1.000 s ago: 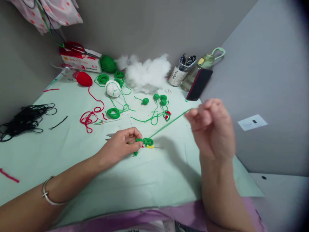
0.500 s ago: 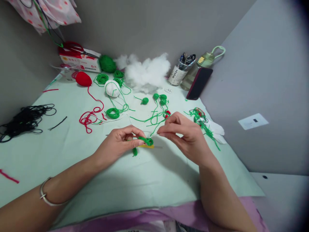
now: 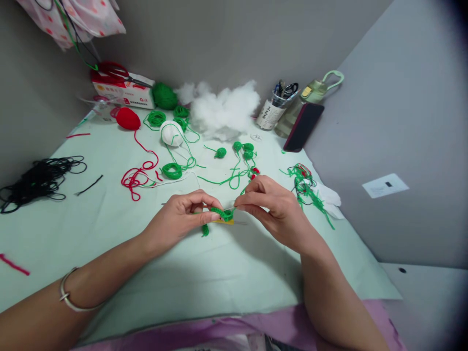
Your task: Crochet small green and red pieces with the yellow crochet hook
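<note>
My left hand (image 3: 192,210) is closed, pinching a small green crocheted piece (image 3: 227,215) between thumb and fingers. A thin needle (image 3: 229,208) sits in the closed fingertips of my right hand (image 3: 272,207), its tip at the crocheted piece. Just below lies a yellow-handled tool (image 3: 227,222) with a thin metal shaft, partly hidden by the left hand. A small green crocheted bit (image 3: 205,230) shows under the left fingers. Beyond the hands are several small green crocheted balls (image 3: 248,147) with yarn tails and a little red crocheted piece (image 3: 255,171), partly covered by my right hand.
White stuffing (image 3: 224,109) is heaped at the back wall. Red yarn (image 3: 127,118), a white ball (image 3: 171,133), green yarn (image 3: 171,170) and black cord (image 3: 38,180) lie leftward. A phone (image 3: 304,127), bottle (image 3: 316,90), pen cup (image 3: 271,113) and yarn scraps (image 3: 310,187) are right.
My right hand has moved slightly left and down, bringing the needle closer to the green piece. The left hand keeps its grip. The view has shifted slightly.
</note>
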Demonstrator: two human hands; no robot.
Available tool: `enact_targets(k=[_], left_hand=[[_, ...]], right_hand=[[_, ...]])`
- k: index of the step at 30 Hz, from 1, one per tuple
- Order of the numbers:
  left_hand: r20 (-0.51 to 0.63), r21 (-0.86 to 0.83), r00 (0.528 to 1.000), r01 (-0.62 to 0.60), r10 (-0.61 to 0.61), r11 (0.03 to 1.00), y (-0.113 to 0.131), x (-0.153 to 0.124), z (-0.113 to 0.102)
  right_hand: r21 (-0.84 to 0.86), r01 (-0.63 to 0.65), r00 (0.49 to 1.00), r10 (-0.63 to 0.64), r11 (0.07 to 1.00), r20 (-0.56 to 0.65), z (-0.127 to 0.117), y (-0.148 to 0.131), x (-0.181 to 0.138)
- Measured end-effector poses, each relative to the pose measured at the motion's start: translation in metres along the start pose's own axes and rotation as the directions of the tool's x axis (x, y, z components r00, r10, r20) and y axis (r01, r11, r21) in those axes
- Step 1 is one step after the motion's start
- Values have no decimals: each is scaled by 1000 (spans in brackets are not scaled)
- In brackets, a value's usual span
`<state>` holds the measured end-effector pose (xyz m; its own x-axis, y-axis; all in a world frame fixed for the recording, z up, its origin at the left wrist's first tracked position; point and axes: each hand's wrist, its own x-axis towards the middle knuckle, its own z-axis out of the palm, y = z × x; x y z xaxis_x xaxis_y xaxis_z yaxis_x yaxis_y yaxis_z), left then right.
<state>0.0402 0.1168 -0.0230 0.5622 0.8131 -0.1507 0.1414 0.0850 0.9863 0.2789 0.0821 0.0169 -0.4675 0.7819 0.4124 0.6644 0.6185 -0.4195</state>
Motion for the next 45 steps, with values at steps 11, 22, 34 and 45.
enact_targets(k=[11,22,34,45], left_hand=[[51,-29,999,-12,13,1000,6,0,0],[140,-220,989,80,-49,972,4,-3,1],[72,-196,988,150,-139,969,0,2,8],[87,-112,982,176,-166,978,4,3,11]], right_hand=[[157,-24,1000,21,987,22,3,5,0],[363,-102,994,111,926,-3,19,-2,5],[176,-14,999,20,984,-35,38,-14,2],[950,-214,890,446,226,95,0,-24,7]])
